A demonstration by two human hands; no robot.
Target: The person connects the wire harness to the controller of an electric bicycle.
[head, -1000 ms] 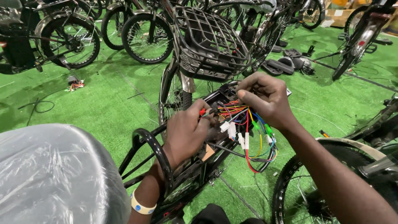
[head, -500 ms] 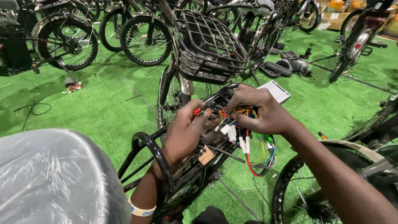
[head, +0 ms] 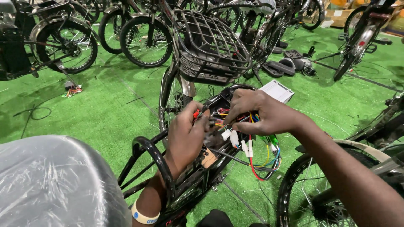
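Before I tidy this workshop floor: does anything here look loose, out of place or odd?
Yes. A wire bundle spills from the bike's open frame box, where both hands work. A grey box and a wire scrap lie loose on the green turf.

a bike workshop — rows of bicycles (head: pixel 139 38) on green turf (head: pixel 105 113).

Both hands work at a bundle of coloured wires (head: pixel 252 147) just below the black wire basket (head: pixel 210 46). The left hand (head: pixel 187 134) and right hand (head: pixel 261 113) pinch connectors there. A plastic-wrapped seat (head: pixel 54 180) lies well left of the basket.
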